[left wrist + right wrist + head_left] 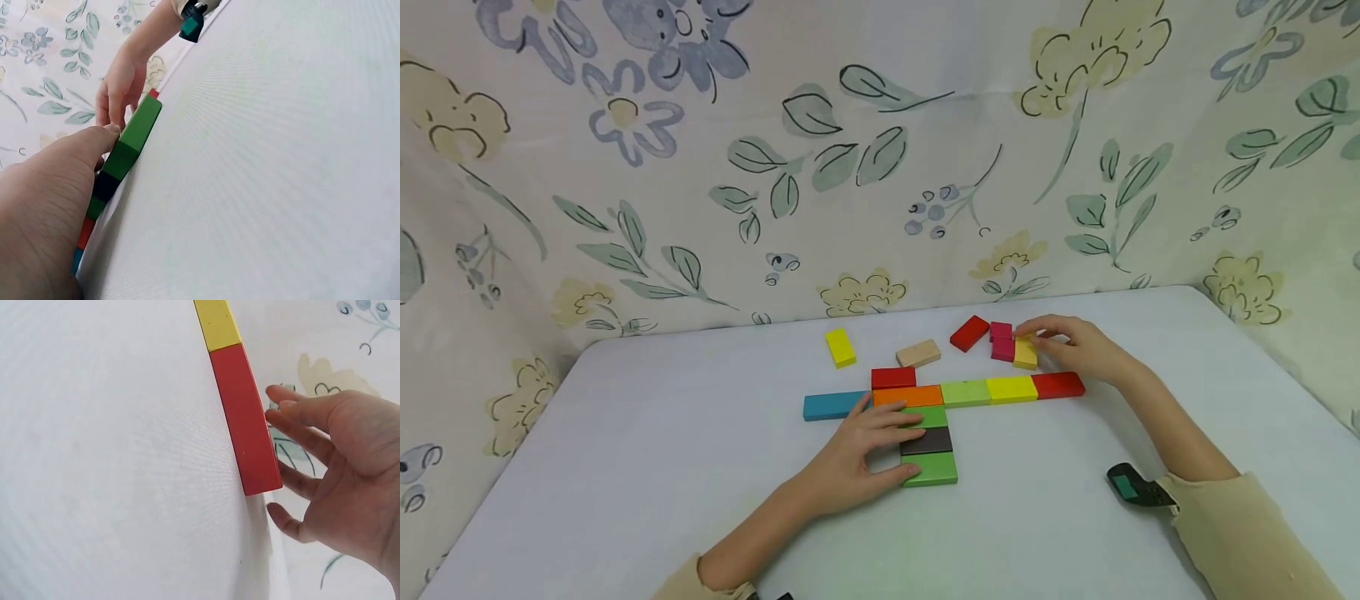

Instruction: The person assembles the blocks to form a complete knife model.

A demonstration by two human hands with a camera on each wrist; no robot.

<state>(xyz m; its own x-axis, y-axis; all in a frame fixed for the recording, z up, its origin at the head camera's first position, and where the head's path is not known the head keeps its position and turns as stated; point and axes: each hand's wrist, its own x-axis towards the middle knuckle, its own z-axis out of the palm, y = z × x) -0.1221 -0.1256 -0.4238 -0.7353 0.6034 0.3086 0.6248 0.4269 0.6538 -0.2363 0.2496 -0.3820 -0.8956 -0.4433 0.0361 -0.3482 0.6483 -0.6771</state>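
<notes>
Blocks (pixel 966 393), fifteen in all, lie on the white worktop (pixel 700 433). The left hand (pixel 856 446) reaches in from the near left, its fingers extended and spread across the column, the thumb at the lowest block; it rests there without gripping. The right hand (pixel 1078 346) comes from the right with bent fingers at the golden block (pixel 1026 353); whether they pinch it or only touch it, I cannot tell.

Nine blocks are joined. Five make a row: blue (pixel 832 406), orange (pixel 921 395), light green, yellow (pixel 1011 389) and red (pixel 1058 385). Three form a column toward the person, touching the orange one: two green with one black (pixel 934 440) between. One short red block (pixel 893 378) sits against the orange one's far side.

Six lie beyond the row: one yellow (pixel 841 347), one plain wood (pixel 918 353), one red (pixel 969 333), two magenta (pixel 1002 349) and the golden one, touching the magenta pair.
</notes>
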